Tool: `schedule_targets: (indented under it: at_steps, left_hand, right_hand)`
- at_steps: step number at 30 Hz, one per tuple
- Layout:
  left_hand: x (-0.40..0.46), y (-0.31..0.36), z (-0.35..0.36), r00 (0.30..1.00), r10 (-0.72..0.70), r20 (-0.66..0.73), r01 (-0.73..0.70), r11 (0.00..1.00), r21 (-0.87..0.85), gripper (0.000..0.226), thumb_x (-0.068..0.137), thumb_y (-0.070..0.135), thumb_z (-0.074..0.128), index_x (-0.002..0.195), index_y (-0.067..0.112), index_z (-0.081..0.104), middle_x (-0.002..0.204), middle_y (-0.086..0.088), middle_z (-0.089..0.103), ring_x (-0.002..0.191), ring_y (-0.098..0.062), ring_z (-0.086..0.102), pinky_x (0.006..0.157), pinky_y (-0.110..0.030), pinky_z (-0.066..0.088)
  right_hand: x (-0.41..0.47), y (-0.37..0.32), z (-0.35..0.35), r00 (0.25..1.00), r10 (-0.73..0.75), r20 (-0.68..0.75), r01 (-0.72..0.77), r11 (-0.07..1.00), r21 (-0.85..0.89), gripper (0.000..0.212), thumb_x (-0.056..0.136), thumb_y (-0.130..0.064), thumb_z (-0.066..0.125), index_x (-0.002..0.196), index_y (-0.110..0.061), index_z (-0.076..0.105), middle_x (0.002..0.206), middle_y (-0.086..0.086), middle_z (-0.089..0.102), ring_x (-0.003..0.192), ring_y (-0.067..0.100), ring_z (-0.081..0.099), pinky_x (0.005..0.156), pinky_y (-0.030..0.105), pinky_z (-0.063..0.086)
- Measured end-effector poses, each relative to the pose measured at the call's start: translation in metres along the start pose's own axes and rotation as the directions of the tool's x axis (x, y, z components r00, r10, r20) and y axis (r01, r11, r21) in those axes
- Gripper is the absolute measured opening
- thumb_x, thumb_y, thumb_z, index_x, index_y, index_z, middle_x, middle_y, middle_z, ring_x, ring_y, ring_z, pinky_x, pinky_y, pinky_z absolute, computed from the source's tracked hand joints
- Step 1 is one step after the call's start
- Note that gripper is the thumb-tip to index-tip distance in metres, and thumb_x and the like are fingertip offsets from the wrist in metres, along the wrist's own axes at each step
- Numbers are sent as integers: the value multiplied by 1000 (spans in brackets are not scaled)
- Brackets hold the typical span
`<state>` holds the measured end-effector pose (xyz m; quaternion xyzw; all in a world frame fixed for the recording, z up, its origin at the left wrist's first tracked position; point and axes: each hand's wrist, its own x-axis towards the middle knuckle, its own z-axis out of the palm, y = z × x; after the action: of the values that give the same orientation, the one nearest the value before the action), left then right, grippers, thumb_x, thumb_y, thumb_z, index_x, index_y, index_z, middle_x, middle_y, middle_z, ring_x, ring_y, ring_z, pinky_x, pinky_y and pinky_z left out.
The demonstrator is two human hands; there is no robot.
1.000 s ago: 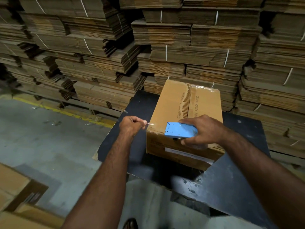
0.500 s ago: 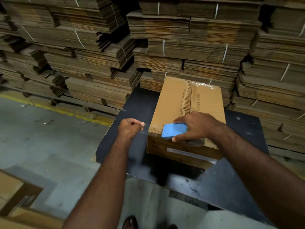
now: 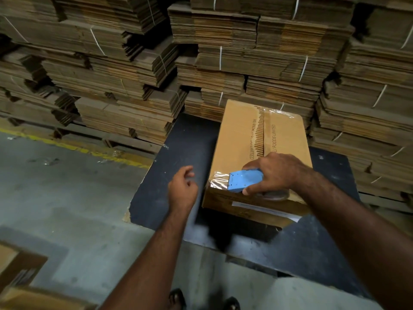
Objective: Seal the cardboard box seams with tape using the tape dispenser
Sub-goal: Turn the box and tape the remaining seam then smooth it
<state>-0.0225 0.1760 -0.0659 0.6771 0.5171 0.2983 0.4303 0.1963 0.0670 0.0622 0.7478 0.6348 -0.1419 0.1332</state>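
Note:
A brown cardboard box (image 3: 241, 135) lies on a dark table (image 3: 183, 139), its top flaps meeting in a seam that runs away from me. My right hand (image 3: 274, 173) grips a blue tape dispenser (image 3: 244, 180) pressed on the box's near top edge. A strip of clear tape (image 3: 218, 180) lies from the dispenser's mouth to the near left corner. My left hand (image 3: 182, 189) hovers just left of the box with loosely curled fingers, holding nothing. Clear tape also shines at the far end of the seam.
Tall stacks of flattened, strapped cardboard (image 3: 245, 52) stand right behind the table and to both sides. Grey concrete floor (image 3: 55, 193) with a yellow line lies to the left. Flat cardboard pieces (image 3: 20, 269) sit at the bottom left. My feet show below.
My left hand has let go of the tape end and drawn back from the box corner. The tape now lies stuck on the corner, and the dispenser sits lower on the box top.

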Motion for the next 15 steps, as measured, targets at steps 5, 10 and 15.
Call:
schedule_targets:
  at_steps: [5,10,15]
  left_hand:
    - [-24,19,22,895,60,443,136,907,-398,81,81,24,47,158,28,24,148,10,45,122,-1,53,96,-19,46]
    - [-15,-15,11,818,198,540,-270,961,56,105,83,22,61,158,24,-12,168,-6,3,153,-22,12,122,-36,21]
    - [-10,-13,20,619,678,397,-776,607,172,72,83,14,56,152,7,37,160,-9,35,150,-22,28,121,-46,28]
  right_hand:
    - [3,1,-2,999,19,41,-20,1000,13,82,66,-89,51,133,-43,53,101,-15,60,90,10,55,74,33,52]
    - [2,-1,-1,998,37,60,-37,999,6,80,68,-88,51,135,-45,50,103,-12,61,91,11,55,77,37,54]
    - [1,-4,-2,998,37,47,-36,999,-33,83,71,-86,52,144,-52,31,109,-10,61,90,12,53,75,32,48]
